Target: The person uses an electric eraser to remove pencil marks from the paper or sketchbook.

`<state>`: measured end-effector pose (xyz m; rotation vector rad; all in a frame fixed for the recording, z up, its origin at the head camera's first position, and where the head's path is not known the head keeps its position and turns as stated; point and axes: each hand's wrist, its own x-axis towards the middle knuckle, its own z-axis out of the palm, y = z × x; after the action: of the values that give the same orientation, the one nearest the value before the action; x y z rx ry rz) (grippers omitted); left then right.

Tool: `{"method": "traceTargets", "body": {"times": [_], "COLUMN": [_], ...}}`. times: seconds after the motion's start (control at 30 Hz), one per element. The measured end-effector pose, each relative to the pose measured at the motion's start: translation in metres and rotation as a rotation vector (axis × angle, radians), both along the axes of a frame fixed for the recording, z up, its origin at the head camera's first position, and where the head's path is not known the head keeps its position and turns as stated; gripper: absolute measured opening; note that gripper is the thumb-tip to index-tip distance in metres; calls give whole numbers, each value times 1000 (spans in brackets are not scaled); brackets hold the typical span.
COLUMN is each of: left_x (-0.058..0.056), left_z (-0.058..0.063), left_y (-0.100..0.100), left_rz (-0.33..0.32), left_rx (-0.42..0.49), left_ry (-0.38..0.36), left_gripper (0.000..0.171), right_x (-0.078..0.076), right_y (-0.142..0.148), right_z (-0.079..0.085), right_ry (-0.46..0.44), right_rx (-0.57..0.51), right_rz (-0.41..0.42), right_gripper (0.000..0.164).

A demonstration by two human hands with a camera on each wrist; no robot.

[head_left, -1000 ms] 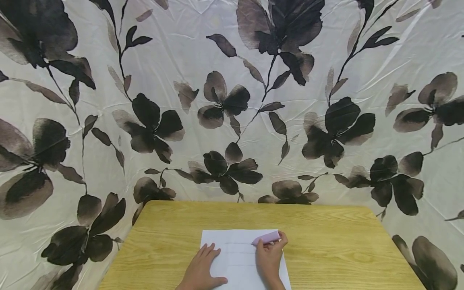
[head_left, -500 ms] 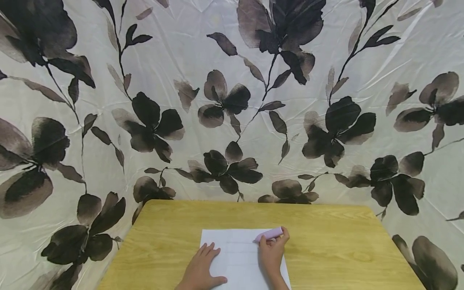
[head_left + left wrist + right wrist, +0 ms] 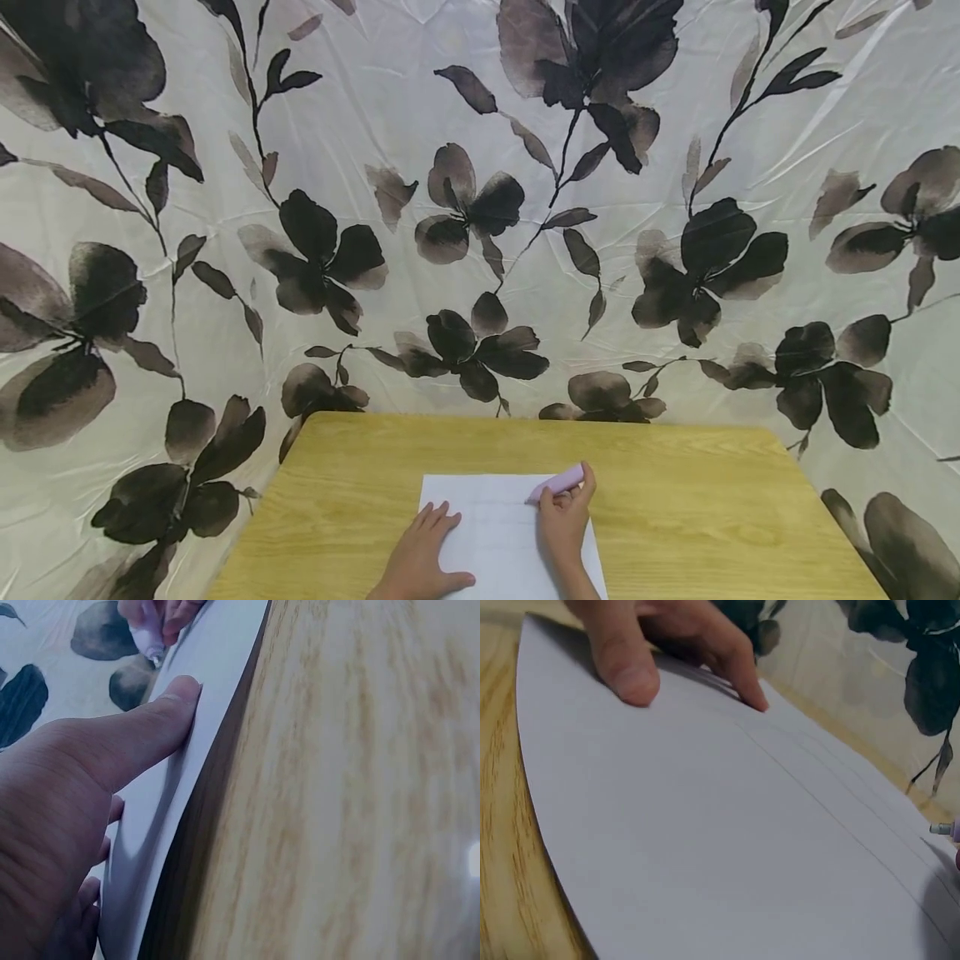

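A white sheet of paper (image 3: 495, 562) with several thin drawn lines lies on the wooden table. My left hand (image 3: 422, 552) rests flat on its left side, fingers spread and thumb out; in the left wrist view the thumb (image 3: 146, 731) lies across the paper near its edge. With my right hand (image 3: 564, 525) I pinch a thick lilac pen-shaped tube (image 3: 559, 482), slanted, its narrow tip pointing down-left at the topmost line. The tube's metallic tip (image 3: 940, 829) shows at the right edge of the right wrist view, close over the paper.
The yellow wood-grain table (image 3: 697, 508) extends on both sides of the paper and behind it. A pale cloth (image 3: 480, 117) printed with dark flowers hangs beyond the table's far edge.
My right hand has shifted slightly away from me, and the tube's rear end has risen, so it slants more steeply. My left hand has stayed in place on the paper.
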<state>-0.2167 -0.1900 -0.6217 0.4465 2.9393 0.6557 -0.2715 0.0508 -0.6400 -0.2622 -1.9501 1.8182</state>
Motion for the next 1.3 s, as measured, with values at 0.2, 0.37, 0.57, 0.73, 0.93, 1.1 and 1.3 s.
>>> {"method": "traceTargets", "body": {"times": [0.2, 0.37, 0.57, 0.73, 0.93, 1.1, 1.3], "left_x": [0, 1, 1, 2, 1, 1, 2], "left_z": [-2, -4, -4, -2, -4, -4, -4], "left_y": [0, 0, 1, 1, 0, 0, 0], "left_rz": [3, 4, -2, -1, 3, 5, 4], "left_rx": [8, 3, 1, -3, -8, 2, 3], "left_ry": [26, 10, 15, 4, -9, -1, 15], "left_gripper": [101, 102, 101, 101, 102, 101, 100], "right_x": [0, 2, 4, 4, 4, 3, 2], "right_y": [3, 3, 2, 1, 1, 1, 0], "right_z": [0, 0, 0, 0, -1, -3, -6], "right_ry": [-9, -16, 14, 30, 9, -20, -33], "right_rx": [-40, -51, -45, -11, -8, 0, -1], "right_rz": [13, 20, 10, 24, -2, 23, 21], "right_gripper": [81, 81, 80, 79, 78, 78, 79]}}
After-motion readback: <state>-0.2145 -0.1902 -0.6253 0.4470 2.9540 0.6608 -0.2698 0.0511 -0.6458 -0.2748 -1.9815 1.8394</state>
